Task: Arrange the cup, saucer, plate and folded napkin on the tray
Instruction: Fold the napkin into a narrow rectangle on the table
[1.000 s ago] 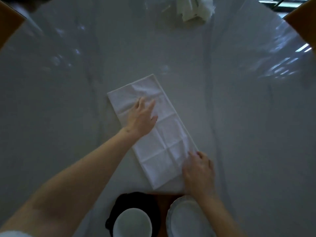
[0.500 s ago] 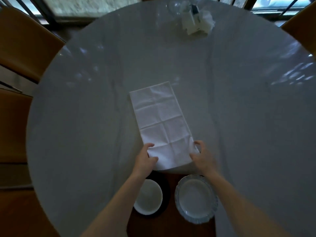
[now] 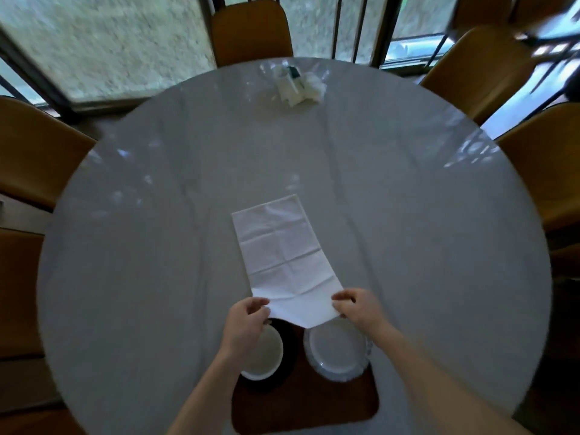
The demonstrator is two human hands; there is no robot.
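White napkin [image 3: 284,262] lifted at its near corners; left hand [image 3: 246,324] and right hand [image 3: 357,309] each pinch-grip one.

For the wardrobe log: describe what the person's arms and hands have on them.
Both forearms are bare as far as the frame shows; no sleeves or cuffs are visible. The left hand and right hand wear no gloves, and no rings, watch or bracelets can be made out.

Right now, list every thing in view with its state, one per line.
Napkin: folded into a long strip, flat on the table, near end lifted.
Left hand: pinches the near left corner.
Right hand: pinches the near right corner.
Cup: upright on the dark saucer, looks empty.
Plate: on the tray, bare.
Table: covered with a cloth.
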